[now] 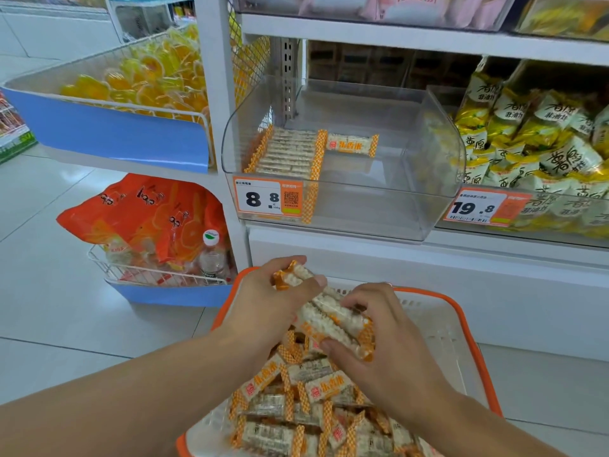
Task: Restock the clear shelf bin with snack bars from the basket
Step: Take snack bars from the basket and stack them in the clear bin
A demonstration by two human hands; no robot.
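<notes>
An orange-rimmed white basket [461, 328] sits low in front of me, full of white snack bars with orange checked ends [296, 407]. Both hands hold one bundle of snack bars [333, 315] just above the basket. My left hand [267, 301] grips its upper end and my right hand [389, 344] grips its lower end. Above, the clear shelf bin [428, 192] holds a neat row of bars [286, 153] at its left and one single bar [352, 144] beside the row. The right part of the bin is bare.
A price tag reading 8.8 [267, 197] is on the bin front. Yellow-white snack bags [534, 143] fill the bin to the right. At left, a wire basket of yellow jelly cups [145, 77], orange bags [155, 219] and a water bottle [212, 258] stand lower down.
</notes>
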